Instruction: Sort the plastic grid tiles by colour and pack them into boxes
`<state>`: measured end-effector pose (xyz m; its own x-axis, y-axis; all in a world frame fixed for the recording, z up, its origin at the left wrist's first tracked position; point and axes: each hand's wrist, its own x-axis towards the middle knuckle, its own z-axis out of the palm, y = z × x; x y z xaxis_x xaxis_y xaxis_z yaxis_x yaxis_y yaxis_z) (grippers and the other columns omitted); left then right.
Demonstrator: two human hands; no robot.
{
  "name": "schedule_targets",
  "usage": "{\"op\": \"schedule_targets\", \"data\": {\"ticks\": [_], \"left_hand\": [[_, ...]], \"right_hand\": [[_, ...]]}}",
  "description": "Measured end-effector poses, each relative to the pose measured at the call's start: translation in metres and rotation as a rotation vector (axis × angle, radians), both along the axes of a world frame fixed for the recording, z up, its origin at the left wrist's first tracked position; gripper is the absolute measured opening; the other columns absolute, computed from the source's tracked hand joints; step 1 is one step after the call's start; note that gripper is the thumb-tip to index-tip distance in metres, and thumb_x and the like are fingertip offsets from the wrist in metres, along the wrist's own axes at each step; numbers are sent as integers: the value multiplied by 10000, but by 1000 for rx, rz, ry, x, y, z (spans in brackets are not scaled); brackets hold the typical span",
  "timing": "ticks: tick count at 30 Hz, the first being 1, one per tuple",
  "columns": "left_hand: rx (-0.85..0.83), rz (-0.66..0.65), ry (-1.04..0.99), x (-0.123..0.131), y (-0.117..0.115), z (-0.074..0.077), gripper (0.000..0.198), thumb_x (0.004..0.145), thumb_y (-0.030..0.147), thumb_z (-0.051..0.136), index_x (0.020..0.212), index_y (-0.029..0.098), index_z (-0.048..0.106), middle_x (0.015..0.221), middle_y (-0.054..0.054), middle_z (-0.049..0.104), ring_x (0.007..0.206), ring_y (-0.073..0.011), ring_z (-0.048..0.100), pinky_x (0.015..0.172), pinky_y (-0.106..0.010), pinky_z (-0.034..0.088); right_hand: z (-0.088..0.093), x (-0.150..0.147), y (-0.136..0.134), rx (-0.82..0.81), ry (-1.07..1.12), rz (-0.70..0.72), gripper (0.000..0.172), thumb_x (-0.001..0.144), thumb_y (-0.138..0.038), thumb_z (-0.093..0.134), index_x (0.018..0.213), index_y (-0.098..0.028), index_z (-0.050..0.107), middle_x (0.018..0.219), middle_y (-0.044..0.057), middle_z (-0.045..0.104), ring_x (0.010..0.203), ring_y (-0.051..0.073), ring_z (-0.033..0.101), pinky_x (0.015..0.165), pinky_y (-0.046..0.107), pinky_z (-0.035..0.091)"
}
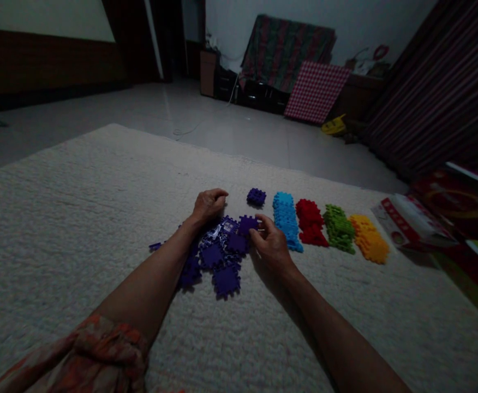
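My right hand [272, 245] pinches a purple interlocking tile [247, 224] with notched edges between thumb and fingers. Just left of it lies a loose pile of purple tiles [211, 255], some turned to show a paler patterned side. At the pile's far edge is my left hand [209, 206], its fingers curled together; whatever may be inside them is hidden. Beyond the right hand sits a small purple stack [256, 197], apart from the pile.
Rows of blue tiles [287, 221], red tiles [310, 221], green tiles [339, 229] and yellow tiles [369, 239] lie to the right on the pale quilted mat [79, 229]. An open box [414, 224] stands beyond them. Covered furniture [288, 49] is against the far wall.
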<state>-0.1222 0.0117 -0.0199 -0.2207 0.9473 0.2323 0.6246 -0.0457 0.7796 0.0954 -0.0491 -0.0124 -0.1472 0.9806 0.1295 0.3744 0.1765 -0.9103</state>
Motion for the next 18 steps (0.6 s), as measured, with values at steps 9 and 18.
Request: {"op": "schedule_targets", "data": {"ticks": [9, 18], "left_hand": [[25, -18, -54, -4, 2, -7, 326, 812, 211, 555, 1038, 182, 788, 878, -44, 787, 811, -176, 716, 791, -261, 534], [28, -40, -88, -5, 6, -14, 342, 814, 241, 550, 1056, 171, 781, 830, -49, 781, 768, -176, 706, 771, -269, 533]], "right_hand": [[-2, 7, 7, 395, -364, 98, 563, 762, -186, 578, 1323, -142, 550, 1336, 197, 550, 1281, 318, 526, 1083, 485, 435], [22, 5, 20, 220, -712, 329, 402, 784, -115, 593, 1182, -170, 588, 1163, 148, 634, 1102, 263, 590, 973, 400, 458]]}}
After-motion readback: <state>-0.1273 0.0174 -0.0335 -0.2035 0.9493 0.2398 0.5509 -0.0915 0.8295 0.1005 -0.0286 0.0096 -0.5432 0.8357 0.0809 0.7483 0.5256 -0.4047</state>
